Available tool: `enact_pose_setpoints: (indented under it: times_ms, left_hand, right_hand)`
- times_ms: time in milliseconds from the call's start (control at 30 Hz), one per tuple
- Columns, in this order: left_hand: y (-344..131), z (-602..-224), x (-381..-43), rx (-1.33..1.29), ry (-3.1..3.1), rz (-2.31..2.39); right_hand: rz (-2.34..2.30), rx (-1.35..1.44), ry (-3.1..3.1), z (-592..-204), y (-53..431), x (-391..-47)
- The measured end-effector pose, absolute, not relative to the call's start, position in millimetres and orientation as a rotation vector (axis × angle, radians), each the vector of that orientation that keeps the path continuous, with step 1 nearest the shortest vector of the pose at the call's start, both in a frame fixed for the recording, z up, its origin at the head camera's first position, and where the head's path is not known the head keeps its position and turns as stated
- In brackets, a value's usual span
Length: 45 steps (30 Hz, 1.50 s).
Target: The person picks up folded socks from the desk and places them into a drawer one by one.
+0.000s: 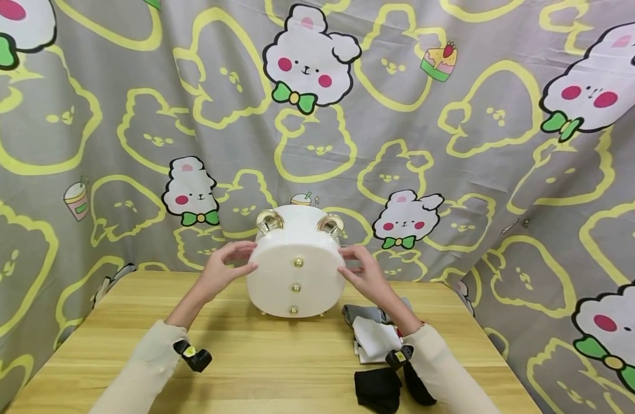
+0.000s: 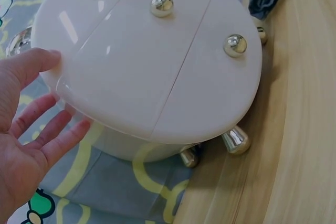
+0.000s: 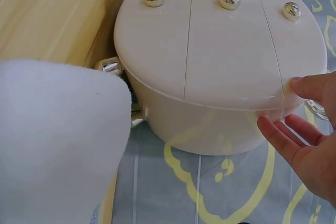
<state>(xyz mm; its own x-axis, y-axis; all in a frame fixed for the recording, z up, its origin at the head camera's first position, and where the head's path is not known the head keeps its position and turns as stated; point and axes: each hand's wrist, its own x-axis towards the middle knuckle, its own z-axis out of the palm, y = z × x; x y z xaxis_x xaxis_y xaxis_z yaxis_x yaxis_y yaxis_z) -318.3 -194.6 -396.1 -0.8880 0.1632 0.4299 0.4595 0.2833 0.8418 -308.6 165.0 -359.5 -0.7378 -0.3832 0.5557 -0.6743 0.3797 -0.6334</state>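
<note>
Left hand flat, fingers straight, thumb on left rim of white round drawer box. Box stands at far edge of wooden table, against the curtain. Right hand likewise flat against right rim. Socks lie beneath right wrist.

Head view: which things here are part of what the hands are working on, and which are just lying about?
In hand:
- white round drawer box, three gold knobs on its front
- left hand, fingers straight on the box's left side
- right hand, fingers straight on its right side

Lying about:
- grey and white socks by the right forearm
- black socks at the table's near edge
- wooden table
</note>
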Motion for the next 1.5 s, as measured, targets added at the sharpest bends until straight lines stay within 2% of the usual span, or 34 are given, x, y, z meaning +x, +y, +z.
enact_pose_setpoints:
  times_ms: [267,467,1000,1233,1500]
  left_hand:
    - [-194,-396,-319,-0.568,-2.304,-1.641]
    - [-195,-395,-320,-0.559,-2.314,-1.63]
    - [-189,-366,-336,-0.423,-2.355,-1.75]
    - [-177,-345,-344,-0.334,-2.315,-1.844]
    - [-168,-333,-350,-0.274,-2.302,-1.848]
  right_hand:
    - [1.276,0.872,-2.357,-382,171,-331]
    - [1.288,0.918,-2.321,-384,174,-336]
    - [1.025,1.025,-2.346,-339,165,-326]
    - [1.276,0.951,-2.377,-322,155,-317]
    - [1.84,0.741,-2.493,-317,144,-305]
